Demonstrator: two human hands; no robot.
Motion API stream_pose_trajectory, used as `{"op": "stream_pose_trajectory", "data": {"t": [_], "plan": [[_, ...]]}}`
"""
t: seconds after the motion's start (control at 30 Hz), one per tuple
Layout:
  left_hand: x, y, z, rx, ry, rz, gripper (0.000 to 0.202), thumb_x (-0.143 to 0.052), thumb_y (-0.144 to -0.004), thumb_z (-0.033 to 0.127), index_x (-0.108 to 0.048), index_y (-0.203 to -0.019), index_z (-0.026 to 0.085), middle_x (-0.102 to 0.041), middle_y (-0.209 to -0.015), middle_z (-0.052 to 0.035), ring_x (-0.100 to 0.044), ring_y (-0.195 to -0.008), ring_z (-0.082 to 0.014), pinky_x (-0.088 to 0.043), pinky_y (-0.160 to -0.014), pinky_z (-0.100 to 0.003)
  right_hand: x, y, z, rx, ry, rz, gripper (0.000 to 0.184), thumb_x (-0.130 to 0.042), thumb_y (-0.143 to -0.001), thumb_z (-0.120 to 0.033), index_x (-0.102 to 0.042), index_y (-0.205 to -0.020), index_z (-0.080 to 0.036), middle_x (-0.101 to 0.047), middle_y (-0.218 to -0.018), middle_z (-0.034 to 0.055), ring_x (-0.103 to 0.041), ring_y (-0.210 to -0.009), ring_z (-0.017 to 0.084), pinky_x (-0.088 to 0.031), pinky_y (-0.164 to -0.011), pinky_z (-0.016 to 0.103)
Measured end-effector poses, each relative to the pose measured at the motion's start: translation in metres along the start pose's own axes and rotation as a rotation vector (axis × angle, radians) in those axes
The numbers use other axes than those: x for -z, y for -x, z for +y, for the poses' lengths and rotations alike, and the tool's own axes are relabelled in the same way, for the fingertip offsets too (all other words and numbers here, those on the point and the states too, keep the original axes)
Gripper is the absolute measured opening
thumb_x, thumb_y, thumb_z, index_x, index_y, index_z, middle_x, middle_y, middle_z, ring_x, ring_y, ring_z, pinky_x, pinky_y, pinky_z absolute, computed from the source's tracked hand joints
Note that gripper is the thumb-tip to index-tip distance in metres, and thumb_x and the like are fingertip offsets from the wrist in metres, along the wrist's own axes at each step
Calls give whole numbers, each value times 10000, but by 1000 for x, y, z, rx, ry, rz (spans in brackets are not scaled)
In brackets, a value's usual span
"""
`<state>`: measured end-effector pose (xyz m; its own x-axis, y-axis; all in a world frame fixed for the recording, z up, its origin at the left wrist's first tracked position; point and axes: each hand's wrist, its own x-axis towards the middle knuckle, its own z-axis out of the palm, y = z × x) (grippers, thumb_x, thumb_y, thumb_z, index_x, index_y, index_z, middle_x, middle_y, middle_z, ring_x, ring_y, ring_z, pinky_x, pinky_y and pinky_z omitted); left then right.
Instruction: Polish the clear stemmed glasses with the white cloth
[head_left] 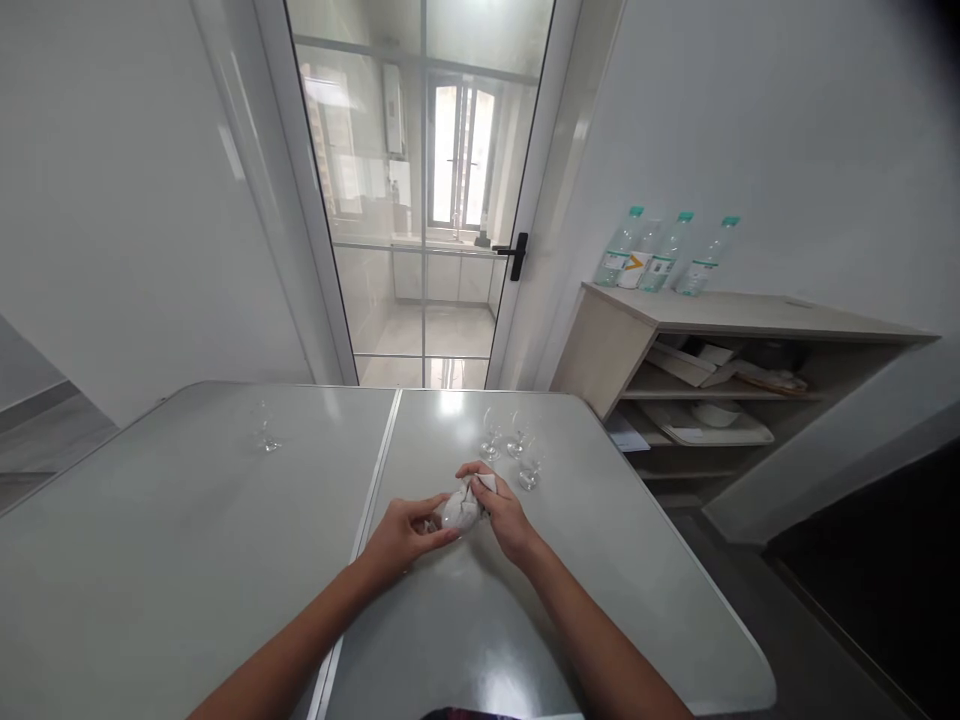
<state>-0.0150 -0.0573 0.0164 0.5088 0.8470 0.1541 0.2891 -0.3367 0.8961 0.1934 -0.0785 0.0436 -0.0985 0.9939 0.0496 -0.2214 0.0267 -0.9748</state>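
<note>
Near the middle of the table, my left hand (409, 530) grips a small clear stemmed glass (452, 516), which lies tilted on its side in the air. My right hand (501, 508) is closed on a white cloth or tissue (480, 490), part of which is pushed into the bowl of that glass. The glass's stem and foot are mostly covered by my left fingers. Just beyond my right hand stand three more clear stemmed glasses, among them a near one (529, 470) and a left one (490, 440). Another stemmed glass (266, 435) stands alone at the far left.
The grey-white table (225, 560) has a pale seam (375, 460) across it. Behind it is a glazed door (424, 200) with a black handle (516, 256). A wooden shelf unit (622, 345) at the right carries several plastic bottles (666, 255) on top and trays inside.
</note>
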Motion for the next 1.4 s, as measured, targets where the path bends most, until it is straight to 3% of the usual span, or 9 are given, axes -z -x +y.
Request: {"op": "stream_pose_trajectory", "data": {"t": [0.17,0.33,0.57,0.7,0.87,1.1,1.2,1.3,1.4], "plan": [[10,-1,11,303,384,-334,559,-672,-838,625,-787,-899,81,-637,-621,-38,-382,-328,-46,-233,-342,-197,3,1,-6,-19,-7,-84,323,-634,-909,-528,-647,-978,-212,-512,-697,-27,-417,-616,136,-305,-580,252],[17,-2,13,280,447,-367,560,-688,-822,635,-743,-786,79,-671,-669,-63,-408,-333,-40,-252,-350,-189,-2,1,-6,-67,-153,-40,315,-685,-870,-505,-648,-944,-201,-542,-652,-27,-421,-568,124,-309,-540,242],[13,-6,16,100,468,-211,538,-589,-927,588,-719,-1174,129,-679,-903,-76,-459,-492,-55,-316,-483,-197,-3,-4,-8,76,-415,192,435,-600,-931,-556,-611,-1183,-202,-731,-789,49,-666,-727,211,-503,-738,341],[5,-6,6,107,515,-66,621,-627,-904,577,-643,-1329,124,-673,-847,-75,-394,-484,-57,-309,-474,-208,-5,-4,-9,148,-362,261,396,-574,-957,-568,-642,-1040,-186,-768,-870,92,-706,-808,231,-514,-833,381],[-2,-2,-3,113,515,128,652,-651,-885,579,-646,-1303,78,-699,-808,-87,-370,-459,-56,-305,-461,-223,-9,0,-7,292,-104,256,374,-516,-992,-568,-580,-885,-215,-760,-896,75,-677,-831,219,-496,-838,357],[12,-3,0,115,597,365,618,-625,-914,551,-606,-1353,116,-687,-831,-68,-413,-492,-64,-284,-475,-219,-2,7,1,446,122,832,441,-532,-937,-652,-570,-818,-229,-606,-806,27,-563,-790,189,-478,-769,302],[15,-3,3,98,594,432,629,-627,-908,566,-595,-1359,128,-684,-863,-64,-417,-495,-65,-293,-479,-221,-7,2,11,210,35,713,436,-612,-877,-667,-588,-864,-231,-567,-715,-5,-539,-662,169,-483,-624,282],[12,-2,5,98,542,376,662,-643,-891,583,-594,-1359,117,-697,-884,-77,-447,-499,-70,-327,-491,-223,-16,-5,21,-74,-204,493,474,-690,-812,-664,-582,-907,-213,-605,-709,0,-557,-589,167,-483,-541,293],[5,-3,3,146,464,319,687,-664,-866,593,-593,-1349,111,-709,-845,-68,-467,-484,-80,-350,-482,-221,-18,-5,21,60,-272,408,396,-661,-876,-578,-575,-998,-212,-662,-892,43,-621,-743,194,-523,-670,333]]}}
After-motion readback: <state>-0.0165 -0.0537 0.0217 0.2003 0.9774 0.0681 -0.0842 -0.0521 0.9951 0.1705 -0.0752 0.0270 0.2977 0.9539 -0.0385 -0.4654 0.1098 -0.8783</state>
